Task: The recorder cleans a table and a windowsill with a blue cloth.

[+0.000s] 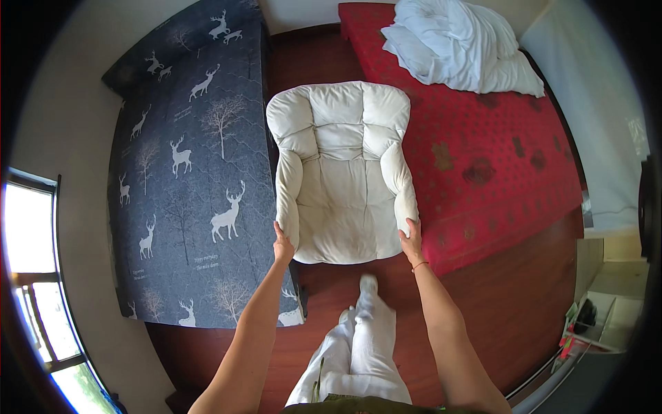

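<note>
A padded white armchair stands on the reddish-brown floor in front of me, its tufted backrest away from me and its seat facing me. My left hand grips the front end of its left armrest, fingers along the outer side. On the front end of the right armrest, my right hand is closed with the thumb on the inner side; a thin red string circles that wrist. The underside of the chair is hidden.
A sofa bed with a dark deer-print cover lies close along the chair's left. To the right is a bed with a red patterned cover, bearing a heaped white quilt. A cabinet with open compartments stands at the lower right.
</note>
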